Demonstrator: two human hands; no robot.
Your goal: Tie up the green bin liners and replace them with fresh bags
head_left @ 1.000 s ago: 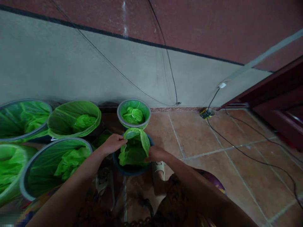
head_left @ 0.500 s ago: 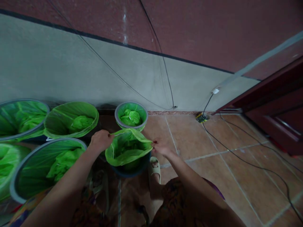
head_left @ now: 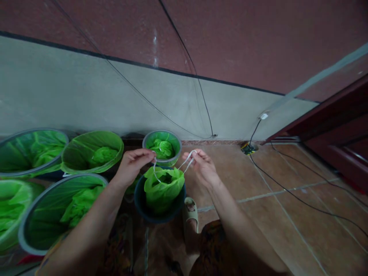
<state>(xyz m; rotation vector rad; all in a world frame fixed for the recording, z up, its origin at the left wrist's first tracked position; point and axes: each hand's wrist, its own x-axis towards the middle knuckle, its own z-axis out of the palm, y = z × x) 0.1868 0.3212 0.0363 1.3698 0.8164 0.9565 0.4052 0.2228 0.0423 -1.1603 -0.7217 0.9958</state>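
A green mesh bag stands inside a dark blue bucket between my feet, its mouth partly gathered. My left hand pinches one end of the white drawstring that runs from the bag's rim. On the other side, my right hand holds a loop of that drawstring between thumb and fingers. Both hands are slightly above the bag's mouth, one to each side. Whatever is inside the bag is mostly hidden.
Behind the bag, a small bucket lined with green mesh stands by the wall. Several larger lined buckets, one with a grey rim, crowd the left. A black cable crosses the tiles at right, near a yellow-black box.
My hands have let go of the bag's spread rim and now hold its white drawstring. The bag has sunk into the bucket and its mouth has drawn narrower.
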